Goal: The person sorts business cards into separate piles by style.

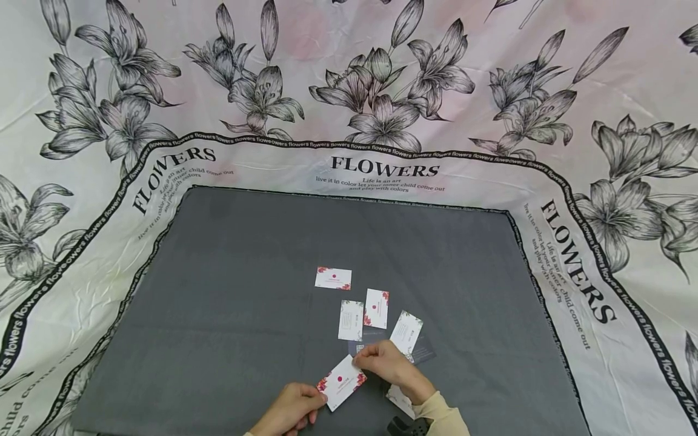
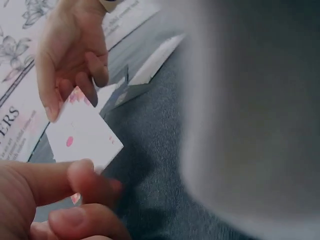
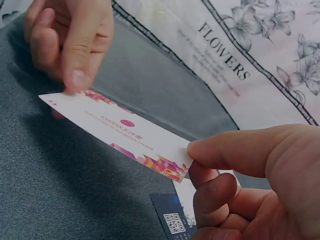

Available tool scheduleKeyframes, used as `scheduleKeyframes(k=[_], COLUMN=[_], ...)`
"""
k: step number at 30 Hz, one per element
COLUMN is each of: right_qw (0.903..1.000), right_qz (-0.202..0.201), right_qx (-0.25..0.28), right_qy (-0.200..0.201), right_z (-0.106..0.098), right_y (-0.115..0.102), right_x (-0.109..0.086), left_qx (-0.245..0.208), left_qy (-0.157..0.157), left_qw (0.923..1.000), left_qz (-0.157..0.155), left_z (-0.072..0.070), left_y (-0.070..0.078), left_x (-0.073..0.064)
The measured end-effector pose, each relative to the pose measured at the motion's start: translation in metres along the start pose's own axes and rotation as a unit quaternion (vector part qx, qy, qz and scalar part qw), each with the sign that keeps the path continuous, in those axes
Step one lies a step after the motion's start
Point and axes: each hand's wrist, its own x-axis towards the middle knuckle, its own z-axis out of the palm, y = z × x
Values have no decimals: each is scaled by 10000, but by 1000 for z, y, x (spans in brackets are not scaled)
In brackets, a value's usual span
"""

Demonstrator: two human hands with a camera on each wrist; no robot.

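Observation:
A white business card (image 1: 342, 384) with red floral corners and a red dot is held a little above the grey cloth. My left hand (image 1: 292, 409) pinches its lower left corner between thumb and finger. At the opposite end, my right hand (image 1: 394, 368) pinches the card's upper corner. In the right wrist view the printed face of the card (image 3: 127, 130) shows, with both thumbs on top. Beneath the right hand lie a dark card with a QR code (image 3: 174, 222) and a white card (image 1: 406, 332), partly covered.
Farther up the cloth lie a card with red corners (image 1: 333, 278), another red-cornered card (image 1: 376, 308) and a green-cornered card (image 1: 351, 320). By the right wrist another white card (image 1: 400, 401) is partly hidden. A flower-printed border (image 1: 382, 166) frames the grey cloth (image 1: 229, 290).

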Motion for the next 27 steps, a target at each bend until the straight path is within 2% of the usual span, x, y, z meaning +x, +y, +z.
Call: scheduleKeyframes(k=[5, 9, 11, 15, 19, 23, 27], right_qw=[9998, 9984, 9969, 9930, 9880, 9851, 9840], right_qz=[-27, -147, -206, -159, -47, 80, 139], right_qx=[-29, -115, -168, -221, -280, -231, -47], right_qy=[192, 540, 737, 1145, 1515, 1705, 1777], right_z=[0, -2, -5, -15, -27, -39, -49], right_y=[3, 1, -3, -14, -29, -44, -54], right_x=[2, 5, 9, 22, 41, 65, 87], left_qx=[-341, -262, -129, 335, 912, 1358, 1689], left_qy=[128, 434, 621, 1049, 1436, 1610, 1630], left_qw=[9992, 9985, 9979, 9936, 9837, 9751, 9697], left_qz=[-133, -203, -116, 255, 581, 690, 678], left_z=[-2, -8, -14, -30, -49, -66, -77], left_y=[5, 19, 29, 57, 90, 118, 140], left_x=[2, 8, 15, 37, 63, 88, 107])
